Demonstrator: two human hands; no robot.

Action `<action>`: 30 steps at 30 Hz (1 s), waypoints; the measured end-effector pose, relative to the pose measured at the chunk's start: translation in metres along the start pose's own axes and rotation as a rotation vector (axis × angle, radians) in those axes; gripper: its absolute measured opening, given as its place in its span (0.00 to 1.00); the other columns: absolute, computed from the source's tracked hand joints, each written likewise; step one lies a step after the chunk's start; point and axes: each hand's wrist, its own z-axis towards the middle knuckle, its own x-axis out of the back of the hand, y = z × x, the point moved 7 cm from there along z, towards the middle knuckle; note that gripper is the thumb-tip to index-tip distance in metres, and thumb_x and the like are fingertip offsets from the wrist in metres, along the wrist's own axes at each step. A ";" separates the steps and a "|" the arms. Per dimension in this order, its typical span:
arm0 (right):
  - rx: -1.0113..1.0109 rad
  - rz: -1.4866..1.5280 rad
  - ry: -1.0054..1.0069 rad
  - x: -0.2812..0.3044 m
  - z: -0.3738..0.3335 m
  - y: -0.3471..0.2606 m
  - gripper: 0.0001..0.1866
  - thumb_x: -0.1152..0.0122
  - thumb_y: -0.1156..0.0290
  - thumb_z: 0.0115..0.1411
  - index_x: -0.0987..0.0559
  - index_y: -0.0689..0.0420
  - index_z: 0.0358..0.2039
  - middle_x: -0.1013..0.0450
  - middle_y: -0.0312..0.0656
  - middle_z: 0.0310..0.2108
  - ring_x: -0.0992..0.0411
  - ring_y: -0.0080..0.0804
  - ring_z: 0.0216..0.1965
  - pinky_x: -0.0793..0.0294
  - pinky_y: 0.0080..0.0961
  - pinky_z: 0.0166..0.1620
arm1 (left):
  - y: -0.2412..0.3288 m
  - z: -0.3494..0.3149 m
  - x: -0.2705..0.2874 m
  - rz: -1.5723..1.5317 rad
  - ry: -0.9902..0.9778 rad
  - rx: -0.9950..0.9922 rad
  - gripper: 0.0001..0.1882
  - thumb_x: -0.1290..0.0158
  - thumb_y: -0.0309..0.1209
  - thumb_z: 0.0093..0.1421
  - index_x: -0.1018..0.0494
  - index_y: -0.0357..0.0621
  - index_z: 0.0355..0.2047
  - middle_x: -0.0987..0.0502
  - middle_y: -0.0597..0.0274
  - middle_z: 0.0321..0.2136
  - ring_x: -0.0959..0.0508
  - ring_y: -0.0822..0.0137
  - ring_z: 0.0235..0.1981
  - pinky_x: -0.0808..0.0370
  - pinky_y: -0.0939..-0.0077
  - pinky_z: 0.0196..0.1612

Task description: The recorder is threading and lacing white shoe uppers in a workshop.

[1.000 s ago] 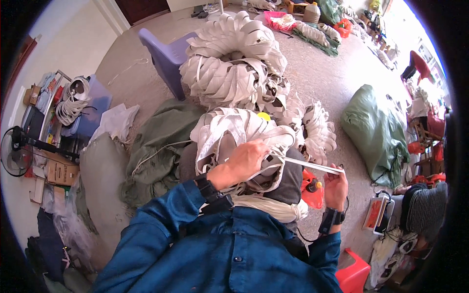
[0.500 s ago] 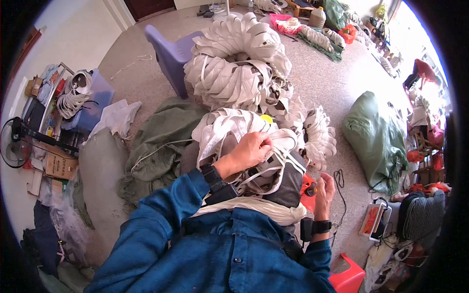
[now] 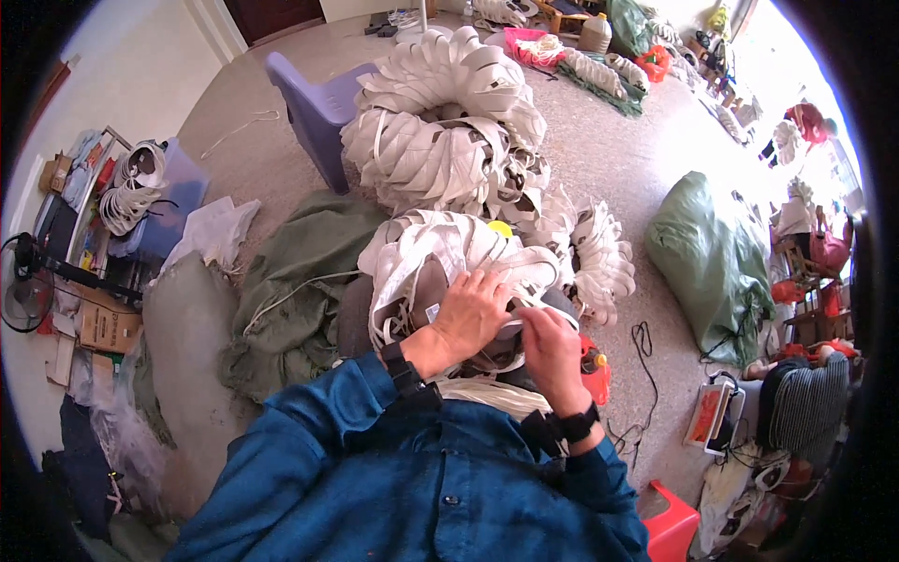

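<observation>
A pile of white, grey-lined pieces that look like shoe uppers (image 3: 412,258) lies across my lap, with narrow white edges looping out of it. Over its middle, my left hand (image 3: 471,317) has its fingers bent down onto one white piece and pressed together. Just to the right, my right hand (image 3: 552,351) is closed in a pinch at a white edge of the same piece, close to the left fingertips. What lies under the fingers is partly hidden. A bundle of pale white strands (image 3: 496,395) rests against my waist below the hands.
Large rings of stacked white pieces (image 3: 421,155) stand ahead, beside a purple chair (image 3: 314,108). Dark green cloth (image 3: 300,281) lies left. A red container (image 3: 596,373), a black cord (image 3: 641,351), a red stool (image 3: 670,525) and a green sack (image 3: 707,267) are on the right.
My right hand has come in from the right side to the pile and closed at the white edge. My left hand has shifted slightly down and left, its fingers now over the piece.
</observation>
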 end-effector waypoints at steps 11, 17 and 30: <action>-0.061 -0.063 -0.059 -0.016 0.011 0.007 0.07 0.46 0.71 0.61 0.27 0.60 0.27 0.27 0.54 0.25 0.27 0.56 0.28 0.29 0.47 0.32 | -0.026 0.002 0.004 -0.489 -0.064 0.223 0.08 0.45 0.31 0.61 0.24 0.37 0.32 0.25 0.47 0.28 0.22 0.46 0.31 0.25 0.58 0.35; -0.543 -0.296 -0.073 0.076 -0.125 0.135 0.05 0.44 0.73 0.57 0.25 0.61 0.27 0.29 0.55 0.22 0.28 0.53 0.24 0.30 0.40 0.28 | -0.024 0.003 0.004 -0.419 -0.007 0.177 0.07 0.44 0.31 0.60 0.24 0.40 0.30 0.26 0.51 0.26 0.22 0.48 0.29 0.25 0.57 0.32; -0.372 -0.218 0.060 0.077 -0.141 0.161 0.07 0.42 0.71 0.61 0.23 0.62 0.35 0.26 0.52 0.30 0.26 0.50 0.34 0.27 0.39 0.38 | -0.019 0.022 0.001 -0.481 -0.004 0.152 0.07 0.45 0.28 0.59 0.26 0.38 0.35 0.25 0.50 0.32 0.22 0.48 0.37 0.25 0.61 0.39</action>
